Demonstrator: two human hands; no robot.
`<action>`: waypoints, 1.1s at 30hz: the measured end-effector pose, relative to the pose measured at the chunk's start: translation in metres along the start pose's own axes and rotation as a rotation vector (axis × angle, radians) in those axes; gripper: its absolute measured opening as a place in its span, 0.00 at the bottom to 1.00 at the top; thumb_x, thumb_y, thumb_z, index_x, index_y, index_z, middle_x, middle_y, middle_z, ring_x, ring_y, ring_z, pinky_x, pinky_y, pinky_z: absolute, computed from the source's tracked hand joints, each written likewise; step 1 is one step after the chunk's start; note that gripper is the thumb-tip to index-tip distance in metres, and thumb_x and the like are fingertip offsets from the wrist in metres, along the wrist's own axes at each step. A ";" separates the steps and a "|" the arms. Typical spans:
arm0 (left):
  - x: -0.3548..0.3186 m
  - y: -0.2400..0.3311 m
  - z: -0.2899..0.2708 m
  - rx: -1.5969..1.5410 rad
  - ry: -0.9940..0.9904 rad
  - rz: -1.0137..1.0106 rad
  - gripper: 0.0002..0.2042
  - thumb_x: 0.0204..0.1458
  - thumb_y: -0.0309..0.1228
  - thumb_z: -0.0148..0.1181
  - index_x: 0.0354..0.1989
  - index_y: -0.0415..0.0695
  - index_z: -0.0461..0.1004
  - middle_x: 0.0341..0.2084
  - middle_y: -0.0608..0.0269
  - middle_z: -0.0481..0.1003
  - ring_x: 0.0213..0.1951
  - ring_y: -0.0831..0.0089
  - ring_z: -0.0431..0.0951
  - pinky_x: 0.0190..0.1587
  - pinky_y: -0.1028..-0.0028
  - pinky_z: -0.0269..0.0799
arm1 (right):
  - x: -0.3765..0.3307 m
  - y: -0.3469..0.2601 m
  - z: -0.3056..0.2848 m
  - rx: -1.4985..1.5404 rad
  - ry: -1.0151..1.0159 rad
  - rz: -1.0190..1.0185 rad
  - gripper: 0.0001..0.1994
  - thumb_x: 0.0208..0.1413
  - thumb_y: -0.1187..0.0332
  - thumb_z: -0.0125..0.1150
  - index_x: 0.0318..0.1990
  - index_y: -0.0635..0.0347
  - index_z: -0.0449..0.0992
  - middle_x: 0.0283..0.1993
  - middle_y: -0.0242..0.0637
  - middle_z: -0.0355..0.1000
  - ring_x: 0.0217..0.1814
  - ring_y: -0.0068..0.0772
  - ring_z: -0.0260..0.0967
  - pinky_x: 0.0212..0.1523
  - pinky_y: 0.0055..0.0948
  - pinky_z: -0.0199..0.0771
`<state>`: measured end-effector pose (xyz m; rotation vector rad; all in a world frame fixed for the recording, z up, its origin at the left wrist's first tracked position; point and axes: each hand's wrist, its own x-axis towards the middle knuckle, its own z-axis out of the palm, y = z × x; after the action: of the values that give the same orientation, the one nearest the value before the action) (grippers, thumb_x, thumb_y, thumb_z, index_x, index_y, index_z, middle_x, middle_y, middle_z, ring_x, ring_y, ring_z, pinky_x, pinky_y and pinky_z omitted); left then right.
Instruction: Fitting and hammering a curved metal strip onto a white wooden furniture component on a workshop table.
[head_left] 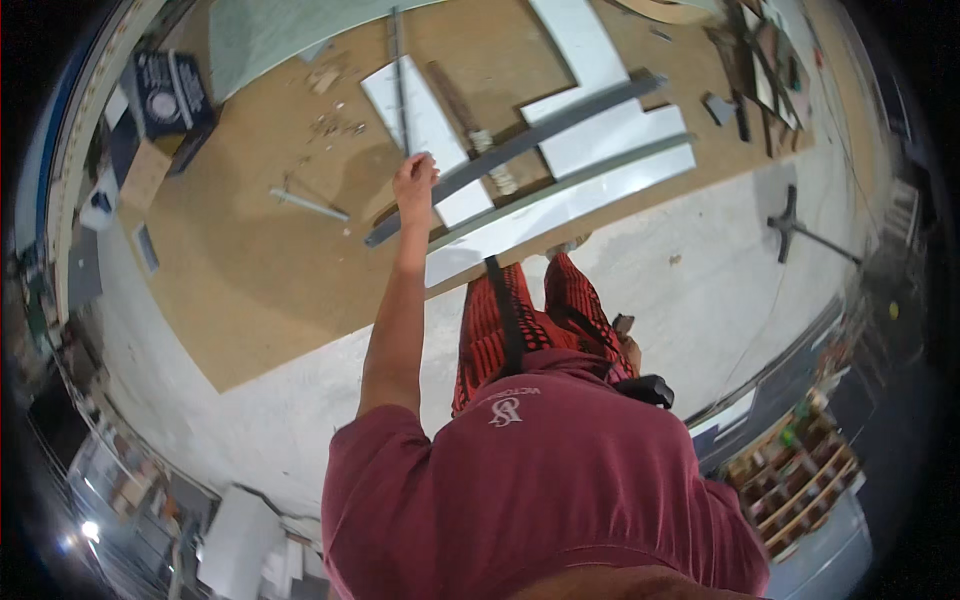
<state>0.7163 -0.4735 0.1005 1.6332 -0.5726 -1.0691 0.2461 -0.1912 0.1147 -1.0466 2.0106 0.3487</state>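
My left hand (415, 180) reaches out over the brown board, its fingers closed on the near end of a thin dark strip (400, 90). The strip runs away from me across a white panel (400, 82). Just right of that hand, a long grey bar (545, 133) lies slantwise over several white pieces. Nearer to me is a long white strip (570, 205) with a grey-green edge. By my right hip shows a small brown shape (630, 352) beside a black object (645, 390); whether it is my right hand, I cannot tell. My right forearm is hidden.
A large brown board (240, 270) lies on the pale floor. On it are a thin metal rod (310, 204), small scraps (340, 125) and, far right, a pile of dark offcuts (765, 70). A dark box (170, 95) stands far left. A black stand leg (790, 225) rests at right.
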 end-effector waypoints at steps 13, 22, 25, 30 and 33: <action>-0.124 0.011 0.280 0.263 -0.471 -0.167 0.10 0.49 0.28 0.55 0.38 0.37 0.73 0.26 0.62 0.75 0.27 0.77 0.75 0.31 0.79 0.73 | 0.070 0.068 -0.050 0.354 0.088 0.143 0.24 0.44 0.50 0.53 0.35 0.66 0.73 0.34 0.55 0.73 0.39 0.56 0.71 0.40 0.45 0.69; -0.105 -0.040 0.412 0.569 -0.494 0.185 0.09 0.42 0.29 0.59 0.31 0.38 0.74 0.22 0.58 0.77 0.24 0.73 0.78 0.30 0.76 0.72 | 0.082 0.101 -0.090 0.782 0.006 0.351 0.18 0.44 0.56 0.55 0.28 0.66 0.71 0.21 0.39 0.70 0.20 0.28 0.70 0.21 0.29 0.70; -0.094 -0.047 0.435 0.601 -0.489 0.263 0.08 0.43 0.28 0.58 0.32 0.39 0.74 0.24 0.57 0.77 0.25 0.70 0.78 0.31 0.73 0.72 | 0.083 0.107 -0.086 0.734 0.053 0.403 0.17 0.44 0.55 0.56 0.28 0.63 0.70 0.20 0.36 0.69 0.18 0.27 0.67 0.19 0.27 0.68; -0.076 -0.053 0.442 0.767 -0.496 0.321 0.06 0.45 0.28 0.57 0.30 0.39 0.72 0.24 0.54 0.77 0.29 0.64 0.78 0.33 0.69 0.71 | 0.080 0.093 -0.076 1.173 -0.015 0.305 0.16 0.44 0.54 0.58 0.28 0.59 0.69 0.19 0.30 0.65 0.19 0.23 0.63 0.19 0.25 0.63; -0.079 -0.053 0.447 0.789 -0.500 0.468 0.05 0.45 0.27 0.57 0.28 0.40 0.72 0.22 0.53 0.75 0.28 0.60 0.77 0.32 0.67 0.71 | 0.087 0.090 -0.061 1.087 0.000 0.383 0.15 0.45 0.56 0.58 0.29 0.60 0.69 0.20 0.30 0.66 0.21 0.22 0.64 0.22 0.24 0.63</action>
<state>0.2851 -0.6179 0.0583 1.7222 -1.7891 -0.9381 0.1152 -0.2179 0.0751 0.0180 1.9464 -0.5237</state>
